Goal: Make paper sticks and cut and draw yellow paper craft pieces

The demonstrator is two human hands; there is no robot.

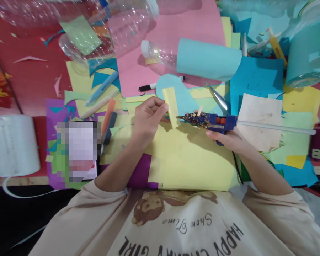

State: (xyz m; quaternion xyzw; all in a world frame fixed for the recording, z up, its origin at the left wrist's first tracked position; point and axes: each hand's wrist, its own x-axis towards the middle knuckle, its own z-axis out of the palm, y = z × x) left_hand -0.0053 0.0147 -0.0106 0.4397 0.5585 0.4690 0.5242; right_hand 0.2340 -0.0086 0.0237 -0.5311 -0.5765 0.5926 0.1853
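Note:
My left hand (pixel 147 119) pinches a small yellow paper strip (pixel 171 106) and holds it upright above a large yellow sheet (pixel 192 160). My right hand (pixel 226 137) grips a blue hot glue gun (pixel 216 122) with a clear glue stick (pixel 274 127) sticking out of its back. The gun's nozzle points left and touches the lower edge of the strip. A black cord runs down from the gun past my right wrist.
Coloured paper sheets and scraps cover the table. A bottle wrapped in light blue paper (pixel 202 58) lies behind the strip, with a black marker (pixel 154 85) and pens (pixel 101 89) nearby. Clear plastic bottles (pixel 104 28) lie at the back. A white roll (pixel 13 144) stands at the left edge.

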